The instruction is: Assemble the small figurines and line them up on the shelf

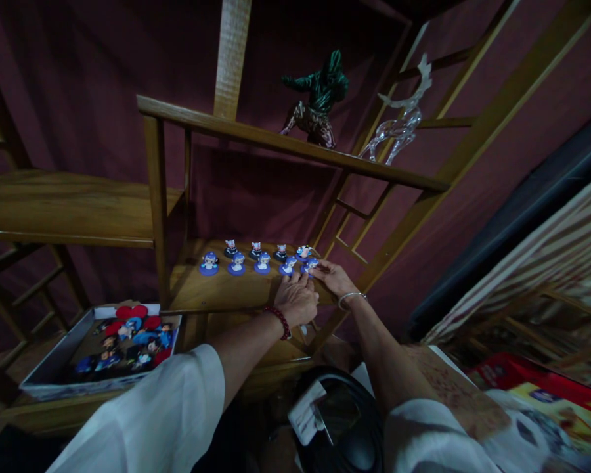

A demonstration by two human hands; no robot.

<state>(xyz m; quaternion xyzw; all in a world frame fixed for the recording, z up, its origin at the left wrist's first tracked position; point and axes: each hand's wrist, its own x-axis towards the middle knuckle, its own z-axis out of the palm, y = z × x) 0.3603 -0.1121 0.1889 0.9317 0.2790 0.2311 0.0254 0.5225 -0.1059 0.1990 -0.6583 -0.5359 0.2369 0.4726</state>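
Note:
Two rows of small toy figurines stand on a wooden shelf [192, 289]. In the front row are several white-and-purple figurines on round purple bases, such as the leftmost figurine [209, 263]. Behind them stand darker figurines [255, 250] with red-and-white heads. My right hand [337, 279] reaches in from the right, its thumb and fingers closed on the rightmost front figurine [310, 264]. Close beside it, my left hand [298, 301] lies palm down with fingers stretched out, fingertips at the base of the neighbouring figurine [287, 265]. Its fingertips are partly hidden.
A shallow box [54, 374] of jumbled figurines sits lower left. On the upper shelf [276, 141] stand a green-hooded statue [320, 95] and a clear deer ornament [398, 125]. Below my arms is a black rounded object [359, 440]; a red box [507, 371] lies at right.

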